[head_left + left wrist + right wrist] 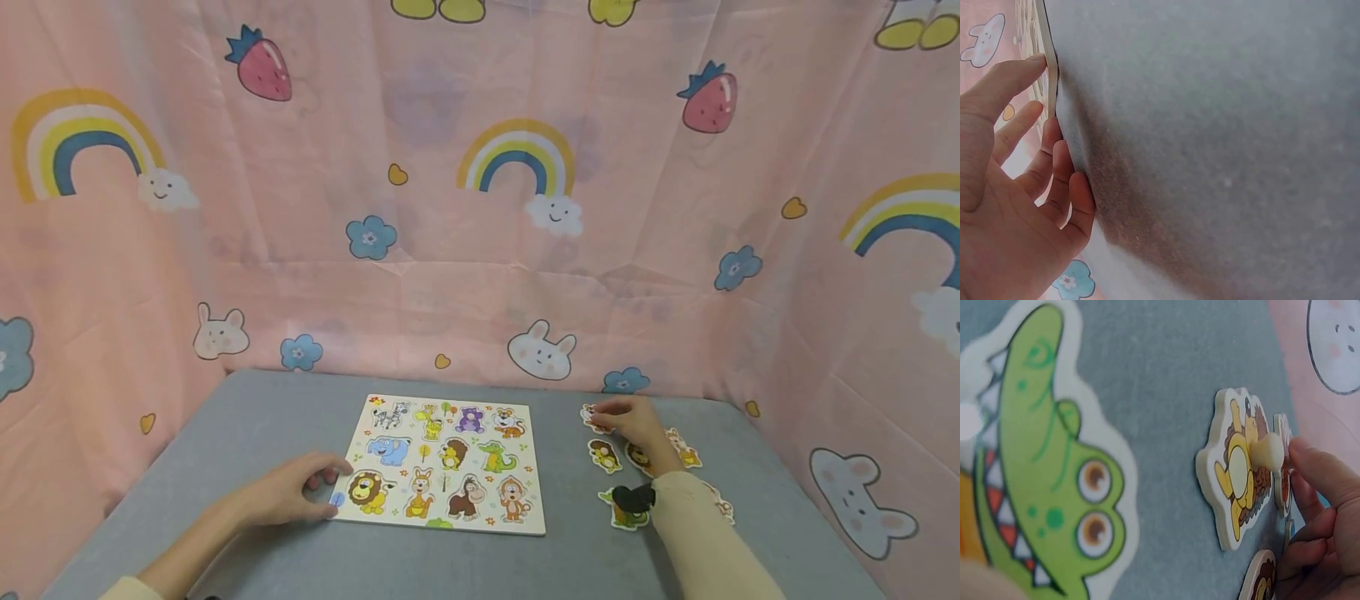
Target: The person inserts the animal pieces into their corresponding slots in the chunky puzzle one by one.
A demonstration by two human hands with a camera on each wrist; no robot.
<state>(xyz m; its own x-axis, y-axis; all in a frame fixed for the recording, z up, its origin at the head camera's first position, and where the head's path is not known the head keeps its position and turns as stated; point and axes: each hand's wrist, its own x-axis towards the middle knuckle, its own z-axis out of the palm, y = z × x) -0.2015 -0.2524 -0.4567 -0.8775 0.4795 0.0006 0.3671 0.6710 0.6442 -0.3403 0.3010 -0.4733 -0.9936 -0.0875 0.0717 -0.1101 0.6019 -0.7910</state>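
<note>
A white puzzle board [401, 475] with animal pictures lies on the table. My left hand [288, 492] is at its left edge, thumb and index fingertip touching the board's rim [1052, 87], the other fingers loosely bent. At the right, my right hand [641, 425] pinches a small animal piece [591, 417], partly hidden by the fingers; it looks like the tiger. Just in front of that hand lies a hedgehog piece [603, 456] with a pale round knob [1267, 452]. A lion piece [637, 457] is partly under the hand. Closer to me is a crocodile piece [628, 518].
Further pieces, one yellowish [684, 448] and one mostly covered by the sleeve [722, 502], lie right of the right forearm. A grey cloth covers the table [300, 408]. Pink printed curtains [450, 308] hang behind and at both sides.
</note>
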